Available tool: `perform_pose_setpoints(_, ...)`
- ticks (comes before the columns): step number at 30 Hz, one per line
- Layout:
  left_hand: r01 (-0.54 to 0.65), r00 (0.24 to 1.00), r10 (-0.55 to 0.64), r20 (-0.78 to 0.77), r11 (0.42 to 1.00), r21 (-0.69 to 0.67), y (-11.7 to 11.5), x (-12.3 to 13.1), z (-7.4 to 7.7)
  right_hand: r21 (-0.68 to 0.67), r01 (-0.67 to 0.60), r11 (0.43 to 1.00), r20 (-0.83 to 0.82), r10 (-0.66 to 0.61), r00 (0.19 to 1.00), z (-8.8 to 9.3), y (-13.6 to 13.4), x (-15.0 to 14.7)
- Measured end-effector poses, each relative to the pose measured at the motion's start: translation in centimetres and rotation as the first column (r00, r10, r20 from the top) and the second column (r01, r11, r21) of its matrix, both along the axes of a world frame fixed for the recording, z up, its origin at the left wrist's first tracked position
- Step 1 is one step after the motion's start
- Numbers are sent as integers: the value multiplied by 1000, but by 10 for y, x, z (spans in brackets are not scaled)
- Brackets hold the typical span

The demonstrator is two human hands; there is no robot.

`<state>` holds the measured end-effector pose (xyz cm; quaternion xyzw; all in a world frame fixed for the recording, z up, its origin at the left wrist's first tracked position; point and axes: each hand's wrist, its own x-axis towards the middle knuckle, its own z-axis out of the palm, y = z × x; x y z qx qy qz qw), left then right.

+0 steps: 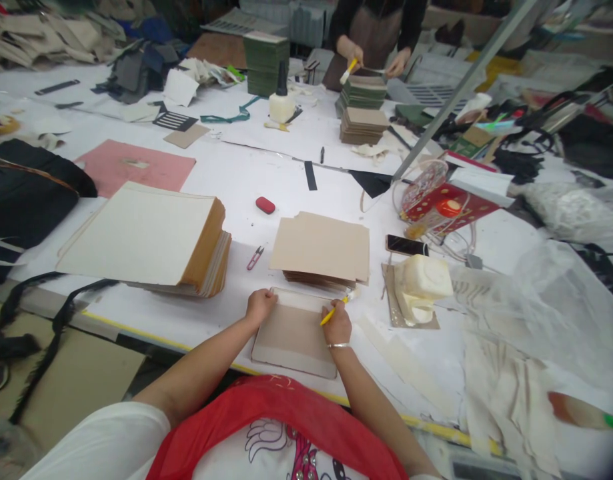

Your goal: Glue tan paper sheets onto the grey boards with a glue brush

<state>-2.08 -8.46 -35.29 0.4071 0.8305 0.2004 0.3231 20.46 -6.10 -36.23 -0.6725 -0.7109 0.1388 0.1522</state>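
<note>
My left hand (261,306) pinches the far left corner of a flat beige board (296,337) lying at the table's front edge. Between the fingers of my right hand (337,324) is a brush (331,314) with a yellow handle, its pale bristles pointing away from me. That hand also rests at the board's far right corner; whether it grips the board too I cannot tell. Just beyond the board sits a stack of tan boards (321,247). To the right, a squarish cream container (422,279), coated with what looks like glue, stands on a piece of cardboard (411,320).
A tall stack of pale boards (146,233) stands at the left. Thread snips (255,258), a red case (265,205) and a phone (406,245) lie farther back. Fabric strips (506,393) cover the right side. Across the table, another person's hand (353,52) holds a brush. A metal pole (456,100) slants up.
</note>
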Motion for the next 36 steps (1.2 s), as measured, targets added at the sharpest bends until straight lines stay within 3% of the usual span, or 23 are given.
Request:
perform_pose_setpoints(4,28,999,-28,-26,1000,-11,1,-1,3,34,-33,999,20,33,999,-2,0,-1)
perform_pose_setpoints(8,47,979,-47,-200,999,-6,-4,-2,11,121,-20,992,22,18,1000,2,0,9)
perform_pose_setpoints(12,196,942,-123,-313,957,216,-35,-9,41,197,38,980,-57,-27,998,12,-10,36)
perform_pose_setpoints(13,275,921,-155,-357,909,314,-46,-13,55,217,45,975,-85,-28,996,16,-14,43)
perform_pose_setpoints(15,431,853,-155,-498,747,507,-68,-29,87,258,67,964,-141,-31,989,22,-23,53)
perform_pose_setpoints(17,528,771,-13,-637,572,628,-85,-53,124,264,81,961,-204,-26,979,29,-31,57)
perform_pose_setpoints(18,548,726,82,-683,531,646,-91,-69,143,266,80,961,-249,-12,969,33,-35,55)
perform_pose_setpoints(19,552,676,166,-718,531,643,-95,-85,160,269,71,961,-288,10,958,38,-39,52)
perform_pose_setpoints(21,529,577,221,-787,632,566,-99,-120,188,284,42,958,-360,65,931,50,-48,40)
perform_pose_setpoints(24,555,491,11,-871,766,323,-103,-156,210,285,-18,958,-462,154,874,71,-59,18)
perform_pose_setpoints(27,637,445,-131,-886,742,210,-115,-153,211,242,-103,965,-572,227,788,90,-72,-2)
perform_pose_setpoints(30,731,424,-122,-898,632,259,-135,-111,197,168,-212,963,-679,268,684,108,-89,-15)
perform_pose_setpoints(33,835,395,-223,-891,492,247,-152,-50,170,63,-343,937,-779,261,571,118,-103,-25)
perform_pose_setpoints(34,869,376,-293,-879,441,225,-155,-29,159,35,-360,932,-787,248,565,118,-106,-27)
perform_pose_setpoints(36,925,318,-457,-831,341,167,-157,10,133,7,-325,946,-731,227,644,110,-108,-26)
